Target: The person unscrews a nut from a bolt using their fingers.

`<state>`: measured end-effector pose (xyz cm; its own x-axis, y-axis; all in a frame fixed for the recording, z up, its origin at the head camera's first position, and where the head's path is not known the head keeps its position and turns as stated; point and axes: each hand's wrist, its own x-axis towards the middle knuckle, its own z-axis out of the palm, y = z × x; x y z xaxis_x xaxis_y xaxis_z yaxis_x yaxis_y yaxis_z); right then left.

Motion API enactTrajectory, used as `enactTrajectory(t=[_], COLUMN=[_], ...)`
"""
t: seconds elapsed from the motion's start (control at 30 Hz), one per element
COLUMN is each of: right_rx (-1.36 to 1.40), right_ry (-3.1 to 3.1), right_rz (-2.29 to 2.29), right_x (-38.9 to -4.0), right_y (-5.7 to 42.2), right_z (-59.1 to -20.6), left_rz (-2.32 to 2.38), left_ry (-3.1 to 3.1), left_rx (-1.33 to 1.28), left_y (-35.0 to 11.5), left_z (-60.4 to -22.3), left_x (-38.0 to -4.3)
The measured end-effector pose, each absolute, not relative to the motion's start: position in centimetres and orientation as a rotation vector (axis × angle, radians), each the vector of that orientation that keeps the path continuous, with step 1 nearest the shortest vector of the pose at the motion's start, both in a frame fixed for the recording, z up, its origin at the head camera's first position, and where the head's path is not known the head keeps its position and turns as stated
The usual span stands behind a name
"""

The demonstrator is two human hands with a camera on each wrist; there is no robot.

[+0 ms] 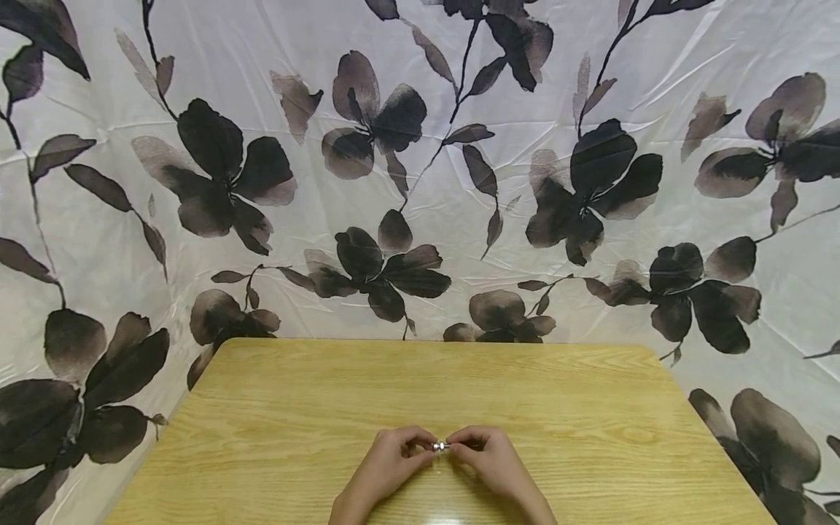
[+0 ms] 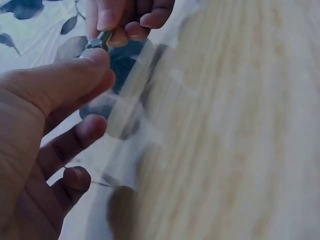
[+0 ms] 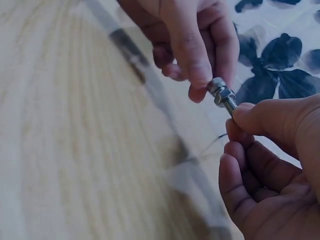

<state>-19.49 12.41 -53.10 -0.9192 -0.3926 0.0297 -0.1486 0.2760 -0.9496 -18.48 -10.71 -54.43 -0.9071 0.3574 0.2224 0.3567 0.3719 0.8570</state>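
A small silvery metal bolt [image 1: 442,446] is held level between both hands, above the near part of the table. Its left end, a rounded head [image 3: 215,84], is pinched by thumb and finger of the left hand [image 1: 394,463]. Close against that head sits a hex nut [image 3: 224,97], with bare thread [image 3: 230,106] showing beyond it. At the threaded end the right hand [image 1: 488,459] grips with thumb and forefinger, hiding the tip. Below the pinch, the right hand's other fingers [image 3: 235,187] are loosely curled.
The wood-grain table [image 1: 420,386] has rounded far corners. Behind it and along both sides hangs a white cloth [image 1: 472,240] printed with dark flowers, meeting the table's far edge.
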Motion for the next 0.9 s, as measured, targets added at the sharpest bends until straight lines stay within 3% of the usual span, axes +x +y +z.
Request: enactTrajectory(t=[0.53, 0.9], right_rx=[-0.564, -0.834], right_ry=[2.279, 2.286], right_rz=[-1.863, -1.904], right_x=[-19.0, -19.0], right_y=[13.4, 12.2], right_z=[-49.6, -46.1], left_rz=[1.761, 1.823], left_ry=[2.66, 2.634], left_rx=[0.863, 0.871], left_y=[-9.7, -11.1], left_z=[-50.7, -46.8], left_x=[-18.4, -18.3])
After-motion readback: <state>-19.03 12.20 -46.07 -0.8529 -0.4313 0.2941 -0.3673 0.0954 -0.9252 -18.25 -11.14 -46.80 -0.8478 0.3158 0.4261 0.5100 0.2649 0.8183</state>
